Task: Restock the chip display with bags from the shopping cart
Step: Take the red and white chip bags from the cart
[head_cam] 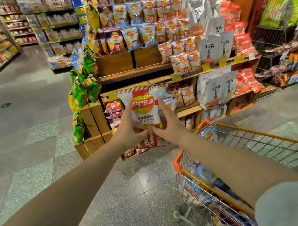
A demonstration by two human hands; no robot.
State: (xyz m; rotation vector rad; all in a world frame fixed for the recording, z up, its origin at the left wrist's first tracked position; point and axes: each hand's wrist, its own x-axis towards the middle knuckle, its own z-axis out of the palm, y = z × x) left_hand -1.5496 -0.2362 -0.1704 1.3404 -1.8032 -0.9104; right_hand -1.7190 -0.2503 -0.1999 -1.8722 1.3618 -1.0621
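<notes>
A speckled grey stone floor [136, 199] runs between blurred shop shelves at upper left. At centre, the left hand [130, 128] and right hand [166, 122] grip a white-and-red Fish & Chips crisp bag [145, 111] by its sides, held before the tiered wooden chip display [115, 63]. The orange-rimmed wire shopping cart [220, 194], lower right, holds more bags, partly hidden by the right forearm.

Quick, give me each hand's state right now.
Left hand: holding the Fish & Chips bag by its left side.
Right hand: holding the same bag by its right side.
</notes>
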